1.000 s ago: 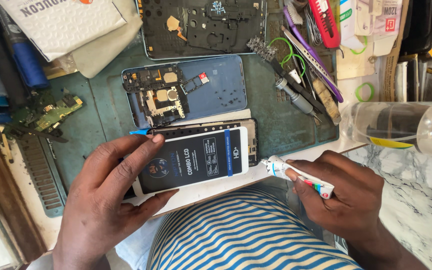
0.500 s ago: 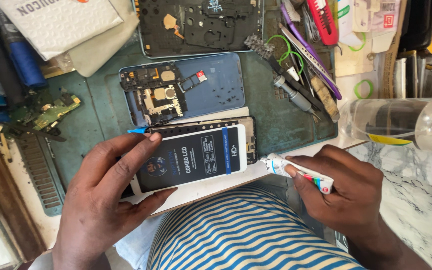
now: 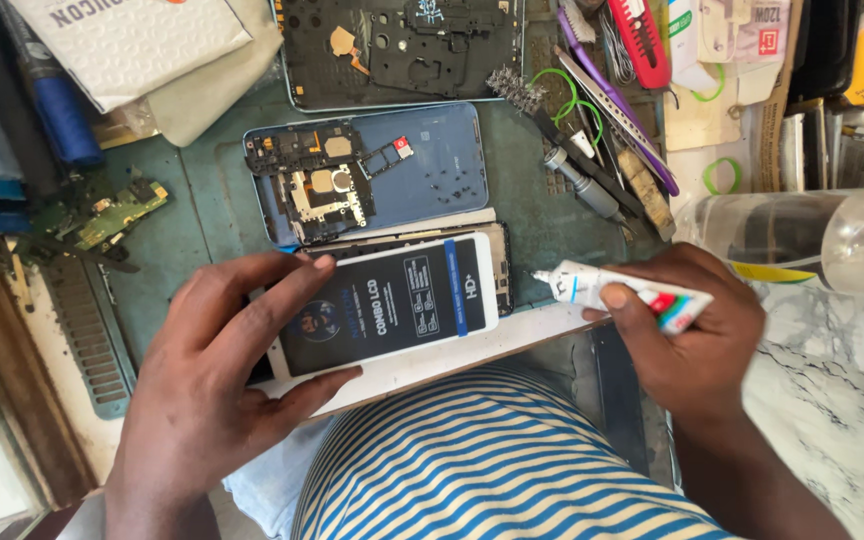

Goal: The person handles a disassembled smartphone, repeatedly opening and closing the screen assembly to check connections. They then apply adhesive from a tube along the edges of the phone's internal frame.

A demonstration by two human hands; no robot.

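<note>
Fingers of my left hand point(image 3: 217, 400) clamp the white display panel point(image 3: 384, 313) by its edges over the desk point(image 3: 202, 200), steadying it. My right hand point(image 3: 697, 330) pinches a glue tube point(image 3: 622, 293), nozzle aimed at the panel.

Black-labelled white phone screen point(image 3: 384, 315), centre

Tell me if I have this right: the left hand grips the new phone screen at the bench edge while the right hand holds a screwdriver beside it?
Not quite. In the head view the right hand holds a small white glue tube, not a screwdriver. The left hand does grip the phone screen at the bench edge.
</note>
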